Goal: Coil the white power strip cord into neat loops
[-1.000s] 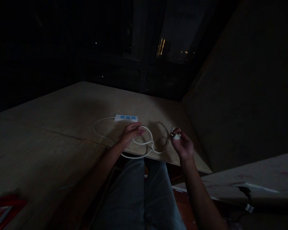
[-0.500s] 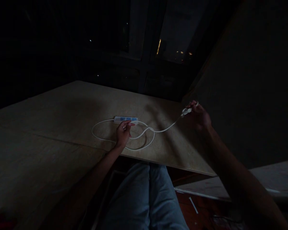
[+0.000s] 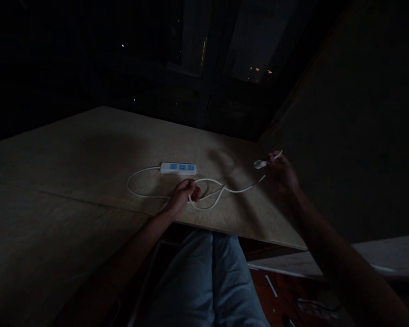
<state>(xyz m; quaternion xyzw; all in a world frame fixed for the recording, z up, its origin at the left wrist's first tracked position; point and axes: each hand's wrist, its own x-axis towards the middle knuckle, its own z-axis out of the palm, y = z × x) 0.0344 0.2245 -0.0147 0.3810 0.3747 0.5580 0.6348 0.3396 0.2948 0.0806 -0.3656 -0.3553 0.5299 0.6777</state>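
A white power strip with blue socket faces lies on the wooden tabletop in front of me. Its white cord leaves the left end, curves round towards the table's near edge and makes a loop. My left hand is closed on the cord at that loop, just in front of the strip. Off to the right, my right hand grips the cord close to its end. The plug sticks out leftward from those fingers, above the table. Dim light hides the exact finger contact.
The pale wooden tabletop has a seam at left. Behind it stands a dark window, and a dark wall rises at right. My legs in jeans are under the near edge. A white strip lies on the reddish floor.
My left hand has moved right and nearer the table edge, uncovering the power strip. The loop has shifted and narrowed. In my right hand the plug has turned and now points left.
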